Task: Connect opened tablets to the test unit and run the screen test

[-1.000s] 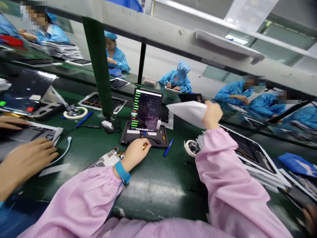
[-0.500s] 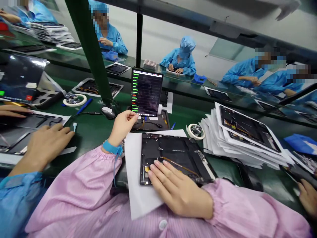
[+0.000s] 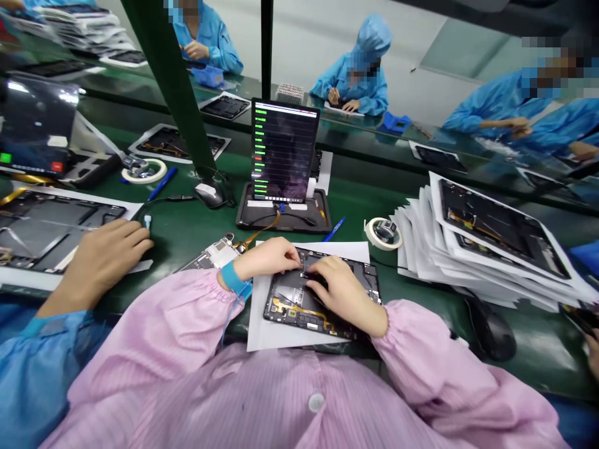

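Note:
An opened black tablet chassis [image 3: 299, 305] lies on a white paper sheet [image 3: 271, 330] on the green bench in front of me. My left hand [image 3: 269, 257] and my right hand [image 3: 339, 290] both rest on its upper part, fingertips pinched close together near a small connector. What the fingers hold is too small to make out. An orange flex cable [image 3: 255, 236] runs from the chassis area toward a black cradle [image 3: 283, 215], where an upright tablet [image 3: 284, 153] shows a list of green bars. A circuit board [image 3: 213, 254] lies by my left wrist.
A stack of chassis on paper sheets [image 3: 486, 243] stands at the right, with a tape roll [image 3: 384, 232] and blue pen [image 3: 334, 229] beside it. A mouse [image 3: 489, 324] lies at the right. A co-worker's hand [image 3: 100, 259] rests at the left. Several people in blue sit across the bench.
My left hand came back from the upright tablet's screen to the chassis. My right hand slid up from the chassis's lower edge to meet it. The view tilted downward.

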A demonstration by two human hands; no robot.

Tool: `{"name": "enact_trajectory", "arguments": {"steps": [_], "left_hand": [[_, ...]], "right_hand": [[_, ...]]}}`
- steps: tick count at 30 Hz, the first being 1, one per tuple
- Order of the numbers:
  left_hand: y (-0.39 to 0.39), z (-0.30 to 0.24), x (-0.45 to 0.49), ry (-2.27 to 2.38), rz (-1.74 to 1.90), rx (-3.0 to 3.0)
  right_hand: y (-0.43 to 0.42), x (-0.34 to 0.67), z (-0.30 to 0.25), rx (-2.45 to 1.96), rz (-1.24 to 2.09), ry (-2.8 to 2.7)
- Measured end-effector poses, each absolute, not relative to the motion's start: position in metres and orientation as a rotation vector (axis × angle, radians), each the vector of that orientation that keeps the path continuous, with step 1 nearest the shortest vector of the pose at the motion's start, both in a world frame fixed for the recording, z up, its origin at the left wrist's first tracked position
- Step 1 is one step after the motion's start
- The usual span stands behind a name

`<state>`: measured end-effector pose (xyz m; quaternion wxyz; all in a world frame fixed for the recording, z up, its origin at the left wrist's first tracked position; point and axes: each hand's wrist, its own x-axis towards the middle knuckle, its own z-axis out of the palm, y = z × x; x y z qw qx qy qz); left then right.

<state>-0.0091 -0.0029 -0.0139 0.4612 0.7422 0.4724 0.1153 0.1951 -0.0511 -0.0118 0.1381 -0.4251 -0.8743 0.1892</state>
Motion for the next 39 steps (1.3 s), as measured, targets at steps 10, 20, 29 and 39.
{"name": "enact_trajectory", "arguments": {"steps": [10, 20, 29, 39], "left_hand": [[-0.008, -0.015, 0.004, 1.21, 0.219, 1.933], [-0.01, -0.017, 0.006, 1.183, 0.21, 1.971], [-0.01, -0.019, 0.005, 1.145, 0.217, 1.966], [-0.011, -0.014, 0.003, 1.174, 0.208, 1.921]], "right_hand": [[-0.032, 0.194, -0.04, -1.266, 0.816, -2.335], [-0.032, 0.196, -0.041, -1.241, 0.829, -2.345], [-0.032, 0.195, -0.041, -1.265, 0.801, -2.352], [-0.033, 0.191, -0.043, -1.216, 0.778, -2.318]]}}
